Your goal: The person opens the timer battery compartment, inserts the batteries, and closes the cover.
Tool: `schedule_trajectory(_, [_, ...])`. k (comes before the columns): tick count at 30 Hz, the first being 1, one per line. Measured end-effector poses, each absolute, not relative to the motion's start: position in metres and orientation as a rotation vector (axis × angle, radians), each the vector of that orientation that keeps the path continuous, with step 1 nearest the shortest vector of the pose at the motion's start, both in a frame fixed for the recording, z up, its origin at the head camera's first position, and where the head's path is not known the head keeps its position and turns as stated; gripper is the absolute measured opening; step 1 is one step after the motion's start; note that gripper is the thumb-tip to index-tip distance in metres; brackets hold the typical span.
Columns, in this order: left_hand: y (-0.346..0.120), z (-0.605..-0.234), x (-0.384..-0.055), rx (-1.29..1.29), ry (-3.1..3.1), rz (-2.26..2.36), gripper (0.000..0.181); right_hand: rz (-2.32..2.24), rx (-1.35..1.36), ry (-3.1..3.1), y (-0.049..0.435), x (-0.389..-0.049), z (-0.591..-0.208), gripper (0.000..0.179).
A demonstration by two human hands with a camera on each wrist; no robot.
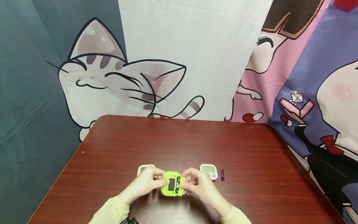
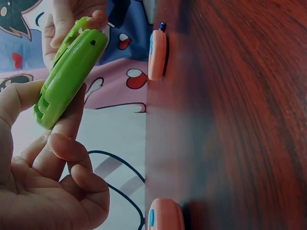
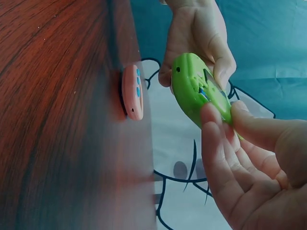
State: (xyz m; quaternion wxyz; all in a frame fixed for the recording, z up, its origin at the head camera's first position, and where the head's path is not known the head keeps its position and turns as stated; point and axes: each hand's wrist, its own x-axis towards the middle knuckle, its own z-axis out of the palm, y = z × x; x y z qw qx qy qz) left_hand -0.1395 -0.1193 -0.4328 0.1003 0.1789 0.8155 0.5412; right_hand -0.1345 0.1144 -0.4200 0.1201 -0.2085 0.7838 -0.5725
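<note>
A lime-green digital timer [image 1: 165, 190] is held up over the near part of the table, its back toward the head camera. A dark rectangle [image 1: 172, 184] shows on that back, and beside it one battery [image 1: 177, 184] lies in the uncovered slot. My left hand [image 1: 145, 182] grips the timer's left side, thumb on the back and fingers beneath. My right hand [image 1: 199, 186] pinches the right edge beside the slot, thumb on top. In the left wrist view, a thin green piece [image 2: 76, 31] stands out near the right fingers; whether it is a separate cover I cannot tell.
A pale pink timer [image 1: 208, 171] lies screen up behind the right hand, with a loose dark-blue battery [image 1: 222, 175] to its right. Another pink timer [image 1: 145, 166] is partly hidden by the left hand. The brown table [image 1: 179, 140] ends at a printed cloth backdrop [image 1: 190, 46].
</note>
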Motion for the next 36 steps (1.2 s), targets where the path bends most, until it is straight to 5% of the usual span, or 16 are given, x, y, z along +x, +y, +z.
schedule_trajectory(16, [-0.1192, -0.4343, -0.1377, 0.589, 2.320, 1.606, 0.024, -1.639, -0.537, 2.293, 0.1094, -0.1350, -0.4258, 0.038])
schedule_trajectory(36, [-0.1160, -0.4349, -0.1352, 0.696, 2.328, 1.518, 0.020, -1.509, -0.541, 2.263, 0.1139, -0.1378, -0.4251, 0.031])
